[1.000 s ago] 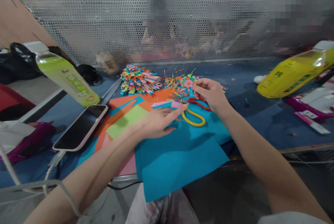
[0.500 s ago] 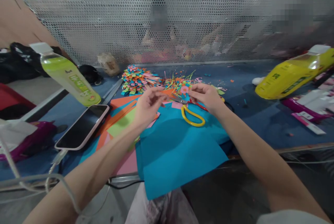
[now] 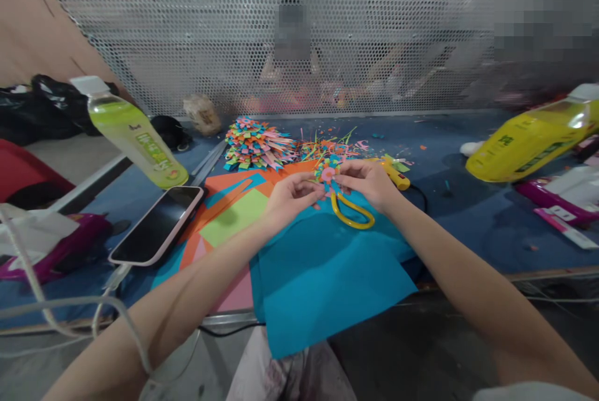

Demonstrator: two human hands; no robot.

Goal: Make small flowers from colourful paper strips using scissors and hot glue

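A small paper flower (image 3: 329, 174) with a pink middle and multicoloured fringe is between my two hands. My right hand (image 3: 367, 183) pinches it from the right with thumb and forefinger. From the left, my left hand (image 3: 294, 194) has its thumb and fingers closed at the flower's edge; its fingertips partly overlap there. Just below lie scissors, of which the yellow handle (image 3: 353, 212) shows, on blue paper sheets (image 3: 327, 282). The blades are hidden by the hands and flower. Behind my left hand stands a heap of fringed paper flowers (image 3: 255, 145).
Paper scraps (image 3: 327, 148) lie behind the flower. A yellow glue gun (image 3: 395, 175) with a black cord rests at right. Left are coloured sheets (image 3: 234, 217), a phone (image 3: 156, 226) on a cable and a green drink bottle (image 3: 135, 133). A yellow bottle (image 3: 528, 139) lies far right.
My left hand has moved right to the flower, which both hands now touch. The flower has tilted and come slightly lower. The view has shifted a little; the scissors stay on the paper.
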